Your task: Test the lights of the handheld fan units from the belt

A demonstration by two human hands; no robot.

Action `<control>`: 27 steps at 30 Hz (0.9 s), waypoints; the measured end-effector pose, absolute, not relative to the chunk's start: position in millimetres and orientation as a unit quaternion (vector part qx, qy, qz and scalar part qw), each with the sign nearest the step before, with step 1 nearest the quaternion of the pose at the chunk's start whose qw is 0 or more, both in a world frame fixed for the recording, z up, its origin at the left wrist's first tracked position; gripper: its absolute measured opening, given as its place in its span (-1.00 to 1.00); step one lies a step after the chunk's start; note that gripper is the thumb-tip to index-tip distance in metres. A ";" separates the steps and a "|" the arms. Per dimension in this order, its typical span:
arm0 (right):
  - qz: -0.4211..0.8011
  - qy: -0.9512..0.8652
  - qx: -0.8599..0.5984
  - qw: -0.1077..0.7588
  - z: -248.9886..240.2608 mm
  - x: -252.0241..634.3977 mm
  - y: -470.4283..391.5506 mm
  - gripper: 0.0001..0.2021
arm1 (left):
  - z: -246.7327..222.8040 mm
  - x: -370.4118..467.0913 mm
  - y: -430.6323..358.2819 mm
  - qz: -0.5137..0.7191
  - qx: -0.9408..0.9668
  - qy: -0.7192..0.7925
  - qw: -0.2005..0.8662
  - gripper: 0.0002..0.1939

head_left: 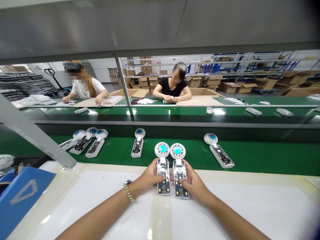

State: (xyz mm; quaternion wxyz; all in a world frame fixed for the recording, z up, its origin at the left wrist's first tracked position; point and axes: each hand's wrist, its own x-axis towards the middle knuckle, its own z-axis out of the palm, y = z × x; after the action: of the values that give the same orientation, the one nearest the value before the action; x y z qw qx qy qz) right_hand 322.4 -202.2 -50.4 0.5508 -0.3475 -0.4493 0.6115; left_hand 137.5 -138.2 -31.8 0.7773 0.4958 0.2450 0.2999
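My left hand (153, 175) is closed round a small device (163, 186) with a clear body, a dark circuit board and a round white head with a blue centre. A matching device (180, 188) is in my right hand (193, 181), its thumb on the board. Both devices stand upright side by side, their round heads almost touching, above the near edge of the green belt (170, 133). The other fingers are partly hidden behind the devices. On the belt lie several similar devices, one (137, 146) left of my hands and another (221, 155) to the right.
A white work surface (105, 200) spans the front, with a blue bin (27, 196) at left. A metal post (37, 133) slants down at left and a shelf (160, 26) hangs overhead. Two people (86, 86) (175, 86) work across the belt. Cardboard boxes stand behind.
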 end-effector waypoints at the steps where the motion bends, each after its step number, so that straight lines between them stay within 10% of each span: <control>1: 0.621 -0.431 -0.346 0.556 -50.6 322.8 -201.9 -0.35 | -30.2 137.4 -138.4 0.304 0.488 0.247 0.780 -0.44; 5: 0.706 -0.315 -0.325 0.545 -41.1 322.8 -200.8 -0.67 | -25.5 140.6 -137.4 0.313 0.403 0.273 0.815 -0.60; 9: 0.726 -0.262 -0.380 0.510 -28.0 312.8 -190.6 -0.43 | -30.3 154.3 -125.4 0.275 0.440 0.406 0.753 -0.29; 21: 0.353 -0.459 -0.653 0.488 -5.9 386.2 -101.2 -0.72 | 20.4 83.9 -9.7 0.355 0.612 0.639 0.301 -0.43; 27: 0.346 -0.417 -0.752 0.376 -14.9 428.1 -109.6 -0.86 | 16.1 25.3 9.4 0.252 0.569 0.729 0.287 -0.71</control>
State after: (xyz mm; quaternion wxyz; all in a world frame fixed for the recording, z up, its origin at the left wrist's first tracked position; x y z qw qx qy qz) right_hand 428.1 -109.6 -14.9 0.3761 -0.7516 -0.4166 0.3464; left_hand 25.3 9.4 16.1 0.2867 0.5685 0.7288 0.2520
